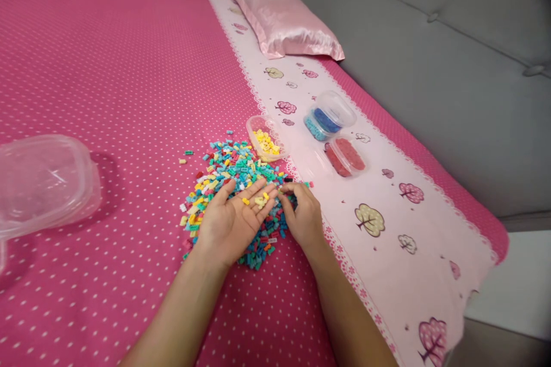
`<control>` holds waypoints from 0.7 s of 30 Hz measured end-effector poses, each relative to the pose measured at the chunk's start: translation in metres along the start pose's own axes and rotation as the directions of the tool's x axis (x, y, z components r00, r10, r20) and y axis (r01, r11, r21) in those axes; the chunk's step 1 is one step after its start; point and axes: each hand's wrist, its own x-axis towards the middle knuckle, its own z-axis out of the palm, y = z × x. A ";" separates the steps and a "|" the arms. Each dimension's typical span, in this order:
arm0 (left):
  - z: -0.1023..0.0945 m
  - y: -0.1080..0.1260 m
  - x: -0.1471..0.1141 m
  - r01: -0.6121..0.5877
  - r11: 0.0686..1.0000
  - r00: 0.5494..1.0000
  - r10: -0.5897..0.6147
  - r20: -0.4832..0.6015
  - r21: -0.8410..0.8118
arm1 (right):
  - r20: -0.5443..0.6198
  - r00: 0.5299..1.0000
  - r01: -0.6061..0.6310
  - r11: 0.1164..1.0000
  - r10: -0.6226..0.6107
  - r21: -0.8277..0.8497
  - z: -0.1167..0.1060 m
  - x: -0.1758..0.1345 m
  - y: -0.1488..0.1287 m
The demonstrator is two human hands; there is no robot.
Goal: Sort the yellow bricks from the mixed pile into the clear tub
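Observation:
My left hand (230,221) is palm up with its fingers stretched out flat, above a heap of small mixed-colour building bricks (241,163). A few yellow bricks (260,201) rest loose on its fingers. Close beside those fingertips, my right hand (301,212) has thumb and forefinger pinched together. Whatever lies in that pinch is too small to make out. Just beyond the heap, a clear plastic tub (253,121) stands tilted, with yellow bricks (267,142) inside. Both hands hide part of the heap.
To the right are tubs of red bricks (344,156) and blue bricks (326,120). A large clear container (47,183) is at the left. A pink pillow (293,23) lies at the far end of the dotted bedspread (129,69), near a grey padded panel (430,80).

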 end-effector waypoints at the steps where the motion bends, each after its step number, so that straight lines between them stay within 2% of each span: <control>1: 0.000 0.000 0.000 -0.001 1.000 1.000 0.001 -0.002 0.002 | 0.009 1.000 -0.007 1.000 0.007 0.002 -0.001 0.000 0.000; 6: 0.001 0.000 -0.001 -0.002 1.000 1.000 0.002 -0.009 -0.005 | 0.061 0.998 0.001 1.000 -0.002 0.013 -0.004 0.001 -0.001; 21: 0.001 0.000 0.000 0.010 1.000 1.000 -0.011 -0.028 -0.021 | 0.108 0.994 0.005 1.000 -0.004 -0.007 -0.003 0.003 0.001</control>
